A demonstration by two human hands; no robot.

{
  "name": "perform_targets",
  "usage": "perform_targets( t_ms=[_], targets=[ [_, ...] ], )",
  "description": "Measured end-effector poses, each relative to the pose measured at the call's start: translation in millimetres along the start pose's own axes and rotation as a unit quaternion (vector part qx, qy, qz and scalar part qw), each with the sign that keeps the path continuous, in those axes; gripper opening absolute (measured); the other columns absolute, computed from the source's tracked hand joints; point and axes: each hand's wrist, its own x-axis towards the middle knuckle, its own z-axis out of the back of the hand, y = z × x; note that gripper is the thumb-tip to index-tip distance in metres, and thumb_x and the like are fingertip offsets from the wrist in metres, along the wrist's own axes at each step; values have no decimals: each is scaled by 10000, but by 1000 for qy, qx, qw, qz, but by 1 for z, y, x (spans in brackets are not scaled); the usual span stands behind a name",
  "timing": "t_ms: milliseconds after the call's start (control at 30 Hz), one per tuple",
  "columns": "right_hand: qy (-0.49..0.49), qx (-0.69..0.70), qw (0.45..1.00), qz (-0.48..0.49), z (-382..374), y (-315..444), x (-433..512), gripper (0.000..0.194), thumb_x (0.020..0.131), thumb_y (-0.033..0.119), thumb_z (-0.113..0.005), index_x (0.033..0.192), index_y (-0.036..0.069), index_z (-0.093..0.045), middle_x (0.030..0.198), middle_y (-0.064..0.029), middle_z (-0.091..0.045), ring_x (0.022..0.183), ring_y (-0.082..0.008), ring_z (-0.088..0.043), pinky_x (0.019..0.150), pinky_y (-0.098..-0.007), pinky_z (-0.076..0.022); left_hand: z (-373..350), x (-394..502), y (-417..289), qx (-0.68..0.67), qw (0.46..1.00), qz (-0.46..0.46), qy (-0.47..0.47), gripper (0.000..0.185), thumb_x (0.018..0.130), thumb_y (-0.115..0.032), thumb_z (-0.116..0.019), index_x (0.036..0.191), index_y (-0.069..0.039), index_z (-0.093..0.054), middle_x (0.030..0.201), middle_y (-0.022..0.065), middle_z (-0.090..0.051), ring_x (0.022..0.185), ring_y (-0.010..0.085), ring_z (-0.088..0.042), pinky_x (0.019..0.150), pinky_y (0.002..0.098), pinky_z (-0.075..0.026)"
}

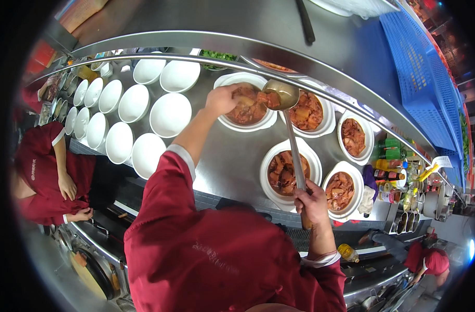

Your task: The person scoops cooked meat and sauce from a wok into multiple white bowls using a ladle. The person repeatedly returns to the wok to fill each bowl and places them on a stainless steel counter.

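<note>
My right hand point(312, 201) grips the handle of a metal ladle point(285, 94). The ladle's bowl, with a few red-brown chunks in it, is held between two white casserole dishes at the back. My left hand point(224, 99) reaches over the back left casserole dish point(243, 126), its fingertips at the stew of meat and pale pieces; whether they hold a piece cannot be told. Just right of it is another filled casserole dish point(329, 126). Nearer me stands a filled dish point(266, 165), with two more filled dishes point(360, 207), point(370, 146) to the right.
Several white bowls point(170, 115) stand in rows at the left. A steel shelf point(206, 41) with a blue plastic basket point(426, 89) overhangs the counter's back. Greens point(218, 56) sit behind, bottles point(389, 163) at the right. Co-workers point(54, 171), point(428, 257) are on both sides.
</note>
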Motion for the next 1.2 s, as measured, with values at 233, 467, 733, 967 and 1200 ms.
perform_targets(
  t_ms=[233,467,733,967,1200],
  targets=[
    [10,165,986,-34,57,-13,-76,454,968,39,-606,1409,-56,-555,825,-55,-581,541,-56,-447,442,-200,-364,-32,-110,5,-249,956,128,-89,379,860,-124,-659,1221,-85,-768,685,119,-625,612,203,-602,643,360,-512],
    [-63,43,996,-55,98,-39,-180,330,947,-2,-632,1273,-45,-599,784,-34,-587,518,-74,-498,450,-230,-410,-77,-199,-50,-316,939,134,2,268,891,-108,-701,1145,-66,-774,668,61,-619,602,142,-571,612,327,-495],
    [-91,308,944,-71,123,-79,-237,490,948,92,-673,1405,-49,-565,817,-35,-572,513,-38,-405,424,-188,-318,-115,-202,-135,-308,936,89,144,202,946,-133,-731,1135,-67,-764,680,39,-618,606,125,-564,585,313,-474],
    [-281,109,953,-42,126,-114,-273,401,947,31,-648,1341,-35,-613,768,-34,-598,510,-69,-492,455,-234,-400,-131,-202,-196,-336,928,11,159,195,937,-102,-745,1114,-23,-771,819,23,-711,694,83,-614,658,258,-510],
    [-401,-153,899,-85,125,-150,-252,452,962,20,-628,1412,-1,-603,691,10,-552,524,-75,-519,491,-269,-420,-180,-191,-298,-182,930,-253,194,196,907,-209,-747,1055,-80,-754,962,71,-702,837,298,-710,729,407,-571]
  ],
)
